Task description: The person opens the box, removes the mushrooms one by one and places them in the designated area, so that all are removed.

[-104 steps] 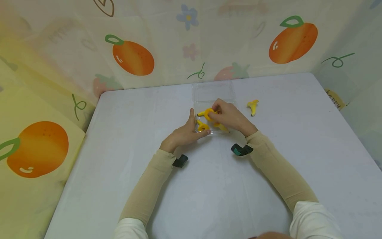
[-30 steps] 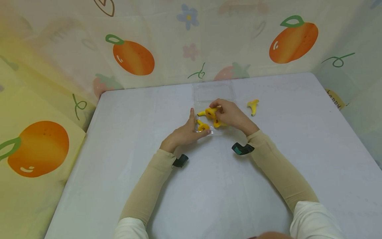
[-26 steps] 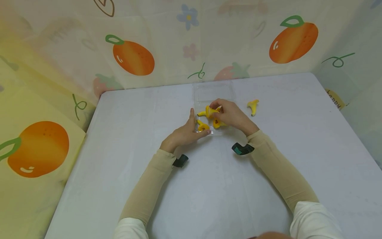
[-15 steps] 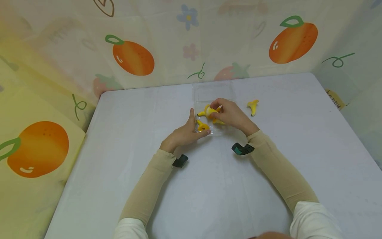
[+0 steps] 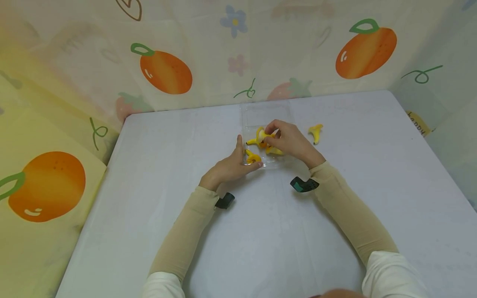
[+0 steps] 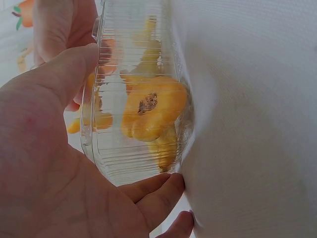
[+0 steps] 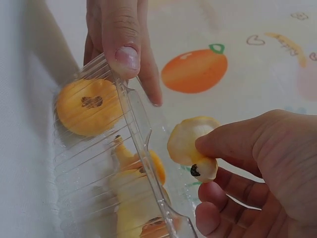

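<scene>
While my right fingers (image 7: 242, 188) pinch yellow piece (image 7: 190, 136) over clear box (image 5: 266, 114), left fingers (image 5: 239, 144), extended, brace its eight o'clock corner; loose pinch could drop it onto loose pieces (image 5: 253, 157) inside

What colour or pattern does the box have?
The box is clear, with fine ridges, best seen in the left wrist view.

The box (image 6: 119, 161) there is clear, glossy plastic, its wall finely ribbed; the yellow pieces (image 5: 316, 133) look smooth, like soft rubber or plastic; the table (image 5: 268, 231) wears matt white cloth, finely textured up close; the beige sleeves (image 5: 346, 211) are matt fabric; the printed backdrop (image 5: 208, 54) looks like cloth, lightly creased.
</scene>
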### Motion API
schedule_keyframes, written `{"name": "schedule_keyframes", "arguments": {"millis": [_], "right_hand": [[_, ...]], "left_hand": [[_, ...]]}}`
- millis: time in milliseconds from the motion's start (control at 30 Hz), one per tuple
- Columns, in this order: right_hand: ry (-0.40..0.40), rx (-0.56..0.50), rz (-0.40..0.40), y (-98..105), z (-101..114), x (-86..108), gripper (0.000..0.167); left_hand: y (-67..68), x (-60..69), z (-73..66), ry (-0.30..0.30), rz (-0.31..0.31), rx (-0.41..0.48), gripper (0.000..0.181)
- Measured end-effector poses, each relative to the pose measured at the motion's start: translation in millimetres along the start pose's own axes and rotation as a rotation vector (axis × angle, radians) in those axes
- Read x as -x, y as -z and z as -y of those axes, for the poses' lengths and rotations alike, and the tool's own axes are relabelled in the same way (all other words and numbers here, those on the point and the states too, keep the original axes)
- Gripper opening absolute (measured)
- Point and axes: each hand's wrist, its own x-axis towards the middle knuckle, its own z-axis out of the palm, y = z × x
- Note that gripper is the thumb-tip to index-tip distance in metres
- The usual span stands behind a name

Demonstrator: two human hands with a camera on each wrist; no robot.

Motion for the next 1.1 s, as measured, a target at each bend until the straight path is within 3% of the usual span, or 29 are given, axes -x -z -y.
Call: {"name": "schedule_keyframes", "arguments": {"millis": [367,700,1100], "right_hand": [[-0.012,0.018,-0.037,5,-1,1.5,0.018],[-0.075,-0.007,-0.052,15,-2,2.3,0.019],[-0.083,-0.016,-0.094,28,-5,4.6,0.021]], "left_hand": [[-0.5,0.8,-0.2,-0.001,0.004,0.035,0.122],[0.1,-0.2,-1.0,-0.005,0.009,0.017,0.121],[0.3,-1.1,0.3,0.001,0.013,0.012,0.123]]}}
